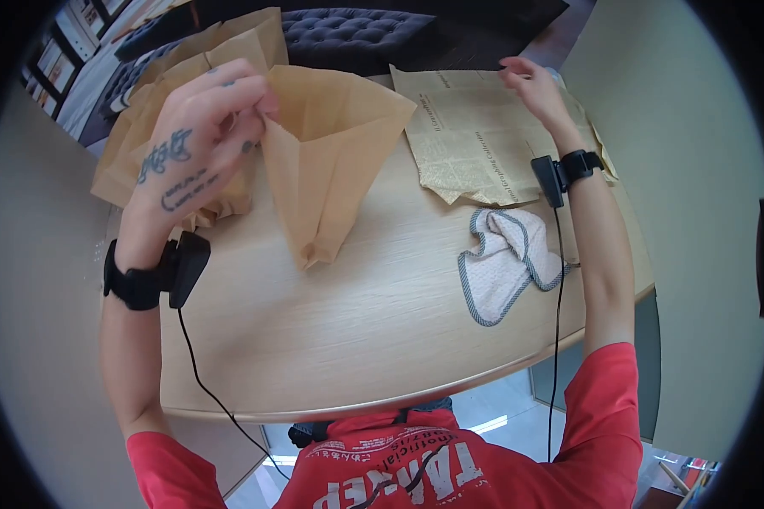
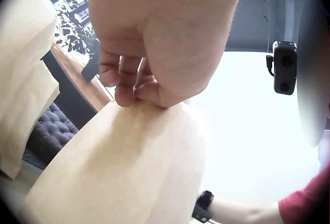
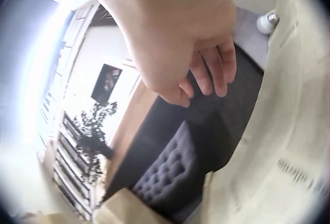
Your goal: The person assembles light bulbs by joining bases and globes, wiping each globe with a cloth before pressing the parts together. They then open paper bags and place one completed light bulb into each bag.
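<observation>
My left hand (image 1: 204, 127) pinches the upper edge of a brown paper bag (image 1: 335, 161), its mouth spread and its narrow end pointing down toward me. In the left wrist view the thumb and fingertips meet on the rim of this bag (image 2: 118, 167). My right hand (image 1: 530, 89) is raised near the far edge of the table with loosely bent fingers and nothing in them. Just below it lies a printed paper sheet or bag (image 1: 463, 136) with torn edges. The right wrist view has this printed paper (image 3: 278, 147) beside the right hand (image 3: 175, 44).
More brown paper bags (image 1: 127, 144) stand behind my left hand. A white cloth with a striped border (image 1: 505, 263) lies crumpled on the wooden table (image 1: 339, 339). At the far right corner is a small white object (image 3: 266, 23). A tufted dark seat (image 1: 356, 30) stands beyond the table.
</observation>
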The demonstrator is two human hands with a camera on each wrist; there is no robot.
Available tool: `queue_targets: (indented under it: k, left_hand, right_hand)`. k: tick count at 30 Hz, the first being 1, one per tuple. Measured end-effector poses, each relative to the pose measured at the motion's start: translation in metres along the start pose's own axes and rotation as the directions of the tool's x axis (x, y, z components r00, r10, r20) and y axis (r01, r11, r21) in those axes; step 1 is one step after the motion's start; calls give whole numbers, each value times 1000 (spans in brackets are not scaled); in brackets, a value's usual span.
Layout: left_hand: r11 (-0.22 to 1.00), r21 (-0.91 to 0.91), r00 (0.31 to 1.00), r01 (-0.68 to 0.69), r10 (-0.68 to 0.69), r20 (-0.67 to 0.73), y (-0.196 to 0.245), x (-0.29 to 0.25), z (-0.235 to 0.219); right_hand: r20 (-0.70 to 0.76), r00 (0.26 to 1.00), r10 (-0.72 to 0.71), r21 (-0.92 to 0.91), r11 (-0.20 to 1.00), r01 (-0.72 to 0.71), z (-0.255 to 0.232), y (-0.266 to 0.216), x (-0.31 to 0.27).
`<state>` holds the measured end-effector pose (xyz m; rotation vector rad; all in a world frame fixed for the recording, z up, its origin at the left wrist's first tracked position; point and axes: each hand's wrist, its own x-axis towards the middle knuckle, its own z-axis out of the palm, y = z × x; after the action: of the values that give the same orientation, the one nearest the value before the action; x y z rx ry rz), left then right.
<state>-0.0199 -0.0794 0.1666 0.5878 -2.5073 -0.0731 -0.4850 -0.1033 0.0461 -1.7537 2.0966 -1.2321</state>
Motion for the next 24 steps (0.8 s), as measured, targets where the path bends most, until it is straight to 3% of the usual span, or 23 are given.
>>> queue_targets:
  k: [2,5,8,14,17,24]
  left_hand:
    - [1000,7,1000,11,-11,27,2,1,-2]
    - [1000,4,1000,8,-9,21,5,3,-3]
    - [1000,8,999,19,-20,27,8,4,-4]
    - [1000,16,999,-18,17,45,8,5,-3]
    - [1000,21,998,11,-13,59,9,6,-3]
    - [998,26,997,-49,47,68,6,10,-3]
  right_hand:
    - [-118,992,40,-231,971,-67,-12,48,20]
    - [-166,976,143,-464,861,-206,-32,100,36]
    - [-288,931,224,-506,790,-346,-41,138,49]
    - [-373,876,305,-534,702,-472,-34,186,64]
    - [-330,864,380,-546,670,-503,-33,189,70]
    - [-258,886,385,-563,685,-462,-36,194,74]
